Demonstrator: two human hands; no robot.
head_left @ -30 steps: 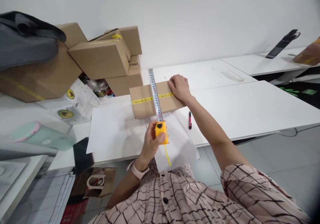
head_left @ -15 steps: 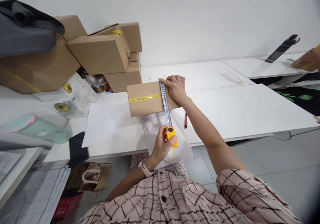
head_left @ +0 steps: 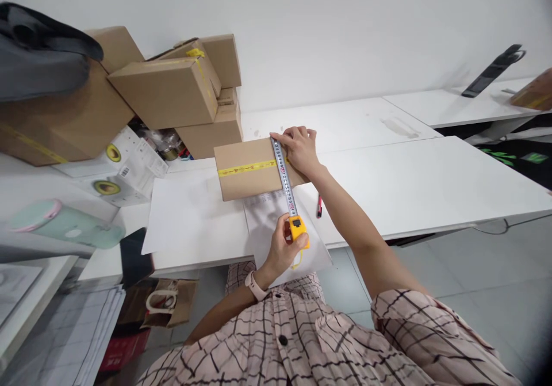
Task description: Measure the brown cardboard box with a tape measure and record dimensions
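A small cardboard box (head_left: 246,170) with a yellow tape stripe lies on the white table (head_left: 409,179). My left hand (head_left: 282,249) is closed round a yellow tape measure (head_left: 297,229) at the table's near edge. Its blade (head_left: 283,173) runs up across the right part of the box. My right hand (head_left: 298,149) rests on the box's far right corner, fingers pinching the end of the blade there. White paper sheets (head_left: 190,213) lie under and in front of the box.
A red-and-black pen (head_left: 318,206) lies just right of my forearm. Stacked cardboard boxes (head_left: 172,92) and white avocado-print cartons (head_left: 114,170) fill the left. A mint green bottle (head_left: 64,228) lies at far left. A paper bag (head_left: 161,308) sits on the floor.
The blade moved from the middle of the box to its right side and its end came down to the far edge. My right hand took hold of the blade's end; my left hand shifted right.
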